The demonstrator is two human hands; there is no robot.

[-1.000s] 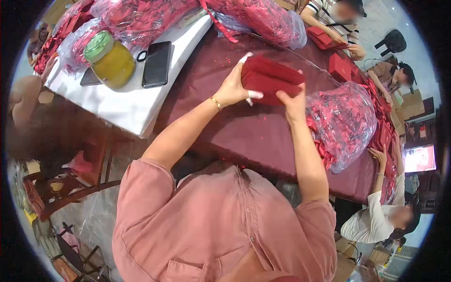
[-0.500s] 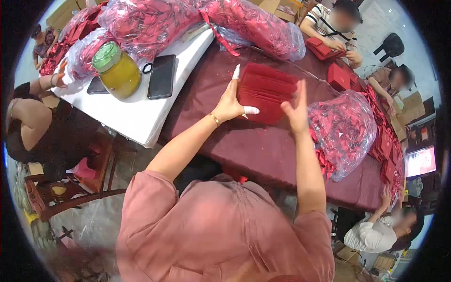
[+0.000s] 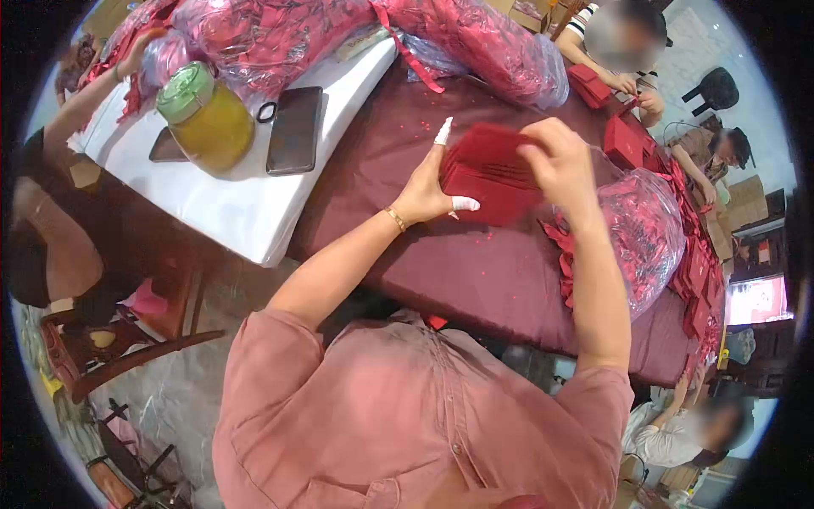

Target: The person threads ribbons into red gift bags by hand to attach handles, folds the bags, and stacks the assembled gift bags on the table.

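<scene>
A stack of red envelope-like pieces (image 3: 492, 182) stands fanned above the maroon tablecloth (image 3: 424, 271). My left hand (image 3: 428, 191), with white wraps on its thumb and a finger, supports the stack from its left side, thumb along the near edge. My right hand (image 3: 560, 161) is at the stack's right edge with its fingers curled; whether it pinches a piece is blurred. Just right of my right forearm lies a clear plastic bag of red pieces (image 3: 640, 237).
On the white table (image 3: 229, 212) at left are a green-lidded jar (image 3: 208, 127), a phone (image 3: 295, 131) and another dark device. Large bags of red pieces (image 3: 271, 42) line the back. Co-workers sit at left and right. A wooden chair (image 3: 110, 348) stands lower left.
My right hand has curled its fingers and moved up over the stack's right edge. The stack is tilted differently. The left co-worker's arm has reached further up towards the bags.
</scene>
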